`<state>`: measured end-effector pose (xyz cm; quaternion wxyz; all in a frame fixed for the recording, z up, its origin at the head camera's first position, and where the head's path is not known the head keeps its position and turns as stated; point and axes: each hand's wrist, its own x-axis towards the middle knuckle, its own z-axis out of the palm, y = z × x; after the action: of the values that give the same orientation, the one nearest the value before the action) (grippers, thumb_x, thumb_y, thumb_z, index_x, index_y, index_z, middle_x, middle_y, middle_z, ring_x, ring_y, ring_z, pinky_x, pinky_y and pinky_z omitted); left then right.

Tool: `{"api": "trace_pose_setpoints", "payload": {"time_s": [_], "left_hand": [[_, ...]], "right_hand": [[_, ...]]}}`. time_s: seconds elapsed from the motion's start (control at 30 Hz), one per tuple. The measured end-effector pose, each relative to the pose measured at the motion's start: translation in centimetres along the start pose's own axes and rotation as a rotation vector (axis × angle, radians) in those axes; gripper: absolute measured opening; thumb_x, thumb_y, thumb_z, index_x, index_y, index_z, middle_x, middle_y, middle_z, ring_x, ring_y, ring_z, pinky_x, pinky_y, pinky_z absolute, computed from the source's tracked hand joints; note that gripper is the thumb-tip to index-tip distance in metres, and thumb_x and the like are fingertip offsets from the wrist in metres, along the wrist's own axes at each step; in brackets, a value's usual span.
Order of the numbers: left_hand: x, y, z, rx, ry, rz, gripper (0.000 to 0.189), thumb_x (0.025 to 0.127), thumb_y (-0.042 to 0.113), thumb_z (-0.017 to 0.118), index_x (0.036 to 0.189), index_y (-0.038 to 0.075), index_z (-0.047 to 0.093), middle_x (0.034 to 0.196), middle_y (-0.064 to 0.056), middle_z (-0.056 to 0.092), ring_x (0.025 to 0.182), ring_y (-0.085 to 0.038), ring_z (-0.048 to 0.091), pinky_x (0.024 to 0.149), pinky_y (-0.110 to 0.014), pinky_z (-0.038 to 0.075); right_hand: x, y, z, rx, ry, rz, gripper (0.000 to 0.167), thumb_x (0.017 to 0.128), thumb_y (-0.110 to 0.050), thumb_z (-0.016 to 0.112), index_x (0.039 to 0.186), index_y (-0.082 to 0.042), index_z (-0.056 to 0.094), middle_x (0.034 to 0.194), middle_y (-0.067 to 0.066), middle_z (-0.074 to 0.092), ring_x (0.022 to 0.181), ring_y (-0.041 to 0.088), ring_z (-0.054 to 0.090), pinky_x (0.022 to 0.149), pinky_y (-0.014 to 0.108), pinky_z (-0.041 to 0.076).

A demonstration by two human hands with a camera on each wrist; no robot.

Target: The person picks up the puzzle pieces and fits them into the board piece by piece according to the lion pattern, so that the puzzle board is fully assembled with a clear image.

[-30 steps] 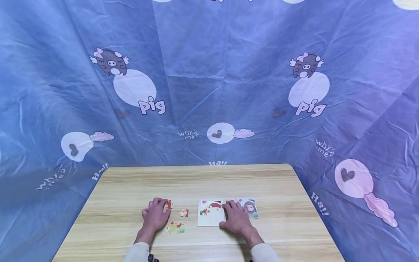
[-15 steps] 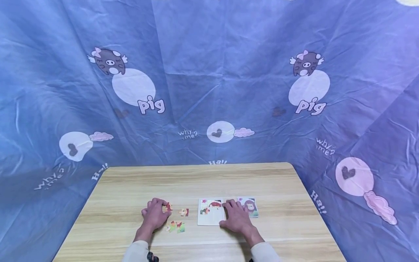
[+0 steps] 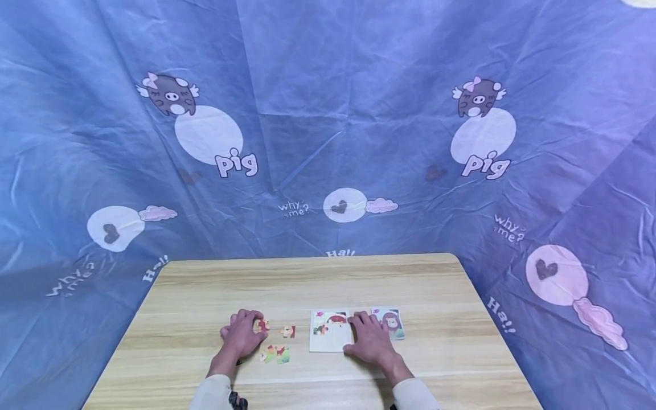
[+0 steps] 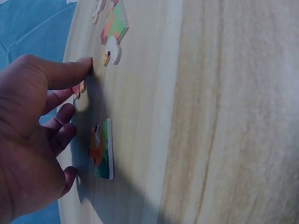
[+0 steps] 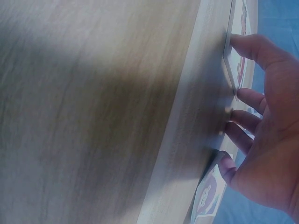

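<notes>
My left hand (image 3: 242, 335) is at the left of the table, thumb and forefinger pinching a small red-and-yellow jigsaw piece (image 3: 263, 324). In the left wrist view most of that piece is hidden behind the thumb. Under the palm lies a green-and-orange piece (image 4: 103, 151). Right of the hand is a red-and-cream piece (image 3: 288, 331), with green pieces (image 3: 281, 356) nearer the front. My right hand (image 3: 372, 341) holds the right side of a white puzzle board (image 3: 328, 343) with thumb and forefinger. A few picture pieces (image 3: 336, 320) sit in the board's upper part.
A card with a lion picture (image 3: 393, 324) lies right of the board, partly covered by the right hand; the little finger touches it. The pale wooden table (image 3: 307, 285) ends at a blue printed cloth (image 3: 307, 142) behind and at both sides.
The red piece at the left fingertips has shifted slightly toward me and seems turned a little. The right hand and board stay in place. The head view has tilted slightly.
</notes>
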<state>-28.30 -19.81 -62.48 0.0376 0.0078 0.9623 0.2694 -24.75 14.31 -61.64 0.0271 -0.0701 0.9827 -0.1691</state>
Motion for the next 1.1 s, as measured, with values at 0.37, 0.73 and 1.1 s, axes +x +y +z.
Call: {"api": "trace_pose_setpoints", "payload": {"time_s": [0.37,0.73,1.1], "left_hand": [[0.1,-0.3,0.4,-0.075,0.084,0.025,0.044,0.075,0.026,0.076,0.116,0.020,0.061,0.095,0.010,0.067,0.099,-0.020,0.053,0.085,-0.050,0.025],[-0.4,-0.2,1.1,-0.179,0.154,0.035,0.019,0.089,0.020,0.065,0.108,0.020,0.065,0.082,0.012,0.066,0.087,-0.014,0.056,0.084,-0.044,0.031],[-0.5,1.2,1.3,-0.274,0.218,0.051,0.013,0.087,0.019,0.068,0.099,0.021,0.066,0.074,0.010,0.065,0.083,-0.014,0.056,0.090,-0.048,0.031]], "right_hand": [[0.1,-0.1,-0.3,0.001,-0.008,-0.001,0.074,0.065,-0.050,0.078,0.128,-0.018,0.058,0.137,0.008,0.051,0.123,0.033,0.048,0.104,0.071,0.024],[0.1,-0.2,0.0,-0.007,-0.012,-0.002,0.074,0.064,-0.050,0.078,0.128,-0.017,0.058,0.136,0.009,0.052,0.123,0.034,0.048,0.104,0.072,0.022],[0.0,-0.2,0.1,-0.004,0.001,-0.008,0.073,0.064,-0.048,0.078,0.127,-0.017,0.059,0.135,0.009,0.052,0.123,0.034,0.048,0.104,0.072,0.023]]}}
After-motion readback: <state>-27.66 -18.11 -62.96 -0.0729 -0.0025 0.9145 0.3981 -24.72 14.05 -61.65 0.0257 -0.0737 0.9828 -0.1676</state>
